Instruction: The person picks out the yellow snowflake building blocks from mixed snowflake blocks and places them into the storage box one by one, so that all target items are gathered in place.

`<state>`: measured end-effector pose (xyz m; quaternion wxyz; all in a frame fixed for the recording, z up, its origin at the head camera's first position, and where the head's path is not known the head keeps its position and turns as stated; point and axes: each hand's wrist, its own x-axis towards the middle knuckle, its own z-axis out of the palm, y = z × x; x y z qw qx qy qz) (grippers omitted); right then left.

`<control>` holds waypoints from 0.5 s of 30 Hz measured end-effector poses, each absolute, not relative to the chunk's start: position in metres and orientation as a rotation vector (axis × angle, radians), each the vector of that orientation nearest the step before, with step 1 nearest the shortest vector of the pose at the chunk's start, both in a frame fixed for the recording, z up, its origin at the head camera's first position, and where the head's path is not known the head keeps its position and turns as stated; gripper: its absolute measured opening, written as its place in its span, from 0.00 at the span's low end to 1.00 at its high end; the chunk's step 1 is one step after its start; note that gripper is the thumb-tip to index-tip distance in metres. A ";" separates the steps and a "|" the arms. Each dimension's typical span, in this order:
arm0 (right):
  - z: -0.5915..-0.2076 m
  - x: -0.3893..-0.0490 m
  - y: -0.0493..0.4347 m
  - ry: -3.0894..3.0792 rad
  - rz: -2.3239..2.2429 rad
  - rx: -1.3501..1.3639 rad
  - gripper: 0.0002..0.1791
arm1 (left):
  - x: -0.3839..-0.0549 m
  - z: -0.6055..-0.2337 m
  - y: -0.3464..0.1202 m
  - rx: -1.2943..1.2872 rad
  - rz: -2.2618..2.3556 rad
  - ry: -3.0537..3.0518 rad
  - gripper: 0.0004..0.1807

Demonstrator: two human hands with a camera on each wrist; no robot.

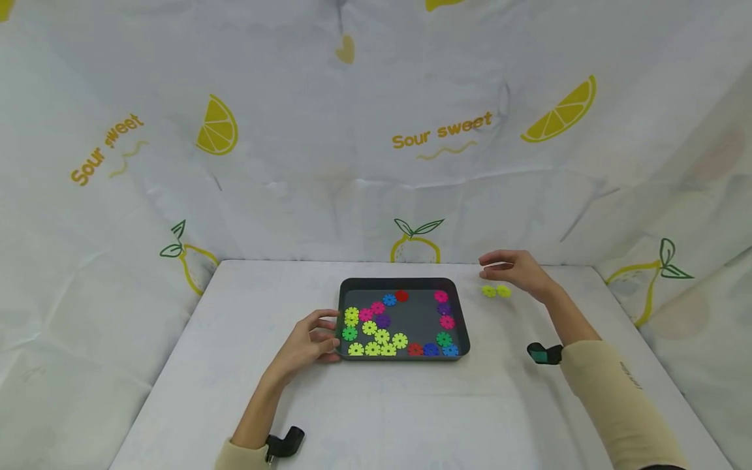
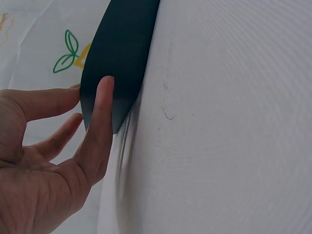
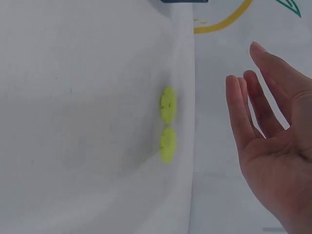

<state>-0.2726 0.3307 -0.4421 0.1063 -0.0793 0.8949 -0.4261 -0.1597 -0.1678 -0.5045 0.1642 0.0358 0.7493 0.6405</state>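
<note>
A dark grey tray [image 1: 420,318] lies on the table with several snowflake-shaped plastic discs in it. Yellow-green discs [image 1: 382,337] cluster at its lower left; red, blue, pink, purple and green ones are spread along the sides. My left hand [image 1: 309,339] grips the tray's left side, one finger against the outer wall and another at the rim, its tip partly hidden in the left wrist view. To the tray's right, two yellow-green discs [image 1: 496,291] lie side by side on the table. Just above them hovers my right hand [image 1: 519,271], empty, fingers loosely bent.
A white cloth [image 1: 423,418] covers the table. Behind and beside it hang white sheets [image 1: 329,189] printed with lemons and lettering. Both wrists carry a small dark device [image 1: 285,442].
</note>
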 end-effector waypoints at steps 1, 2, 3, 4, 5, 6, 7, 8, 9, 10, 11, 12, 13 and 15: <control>-0.440 -0.273 0.327 2.641 -1.259 -0.244 0.33 | -0.160 -0.504 -0.168 0.102 1.825 2.135 0.36; -0.439 -0.273 0.324 2.647 -1.262 -0.262 0.33 | -0.160 -0.504 -0.168 0.101 1.825 2.136 0.36; -0.437 -0.274 0.320 2.652 -1.268 -0.275 0.33 | -0.159 -0.504 -0.168 0.100 1.826 2.135 0.36; -0.435 -0.274 0.316 2.653 -1.278 -0.290 0.32 | -0.159 -0.504 -0.168 0.097 1.827 2.133 0.36; -0.433 -0.274 0.312 2.654 -1.287 -0.304 0.31 | -0.159 -0.504 -0.168 0.096 1.829 2.131 0.36; -0.431 -0.275 0.308 2.652 -1.296 -0.318 0.31 | -0.159 -0.504 -0.168 0.094 1.832 2.129 0.36; -0.429 -0.275 0.305 2.641 -1.316 -0.330 0.30 | -0.159 -0.504 -0.168 0.093 1.835 2.127 0.36; -0.427 -0.276 0.301 2.633 -1.328 -0.345 0.29 | -0.159 -0.504 -0.168 0.093 1.836 2.125 0.36; -0.426 -0.276 0.298 2.624 -1.342 -0.356 0.29 | -0.159 -0.504 -0.168 0.093 1.838 2.121 0.36; -0.425 -0.276 0.294 2.615 -1.353 -0.370 0.28 | -0.158 -0.503 -0.168 0.093 1.839 2.120 0.36; -0.424 -0.276 0.291 2.611 -1.361 -0.380 0.28 | -0.158 -0.503 -0.168 0.095 1.838 2.118 0.36; -0.423 -0.276 0.287 2.608 -1.367 -0.394 0.28 | -0.158 -0.503 -0.168 0.095 1.837 2.117 0.36; -0.422 -0.276 0.283 2.604 -1.371 -0.414 0.28 | -0.158 -0.503 -0.168 0.095 1.837 2.117 0.36; -0.421 -0.276 0.275 2.594 -1.382 -0.446 0.27 | -0.159 -0.503 -0.168 0.093 1.836 2.117 0.36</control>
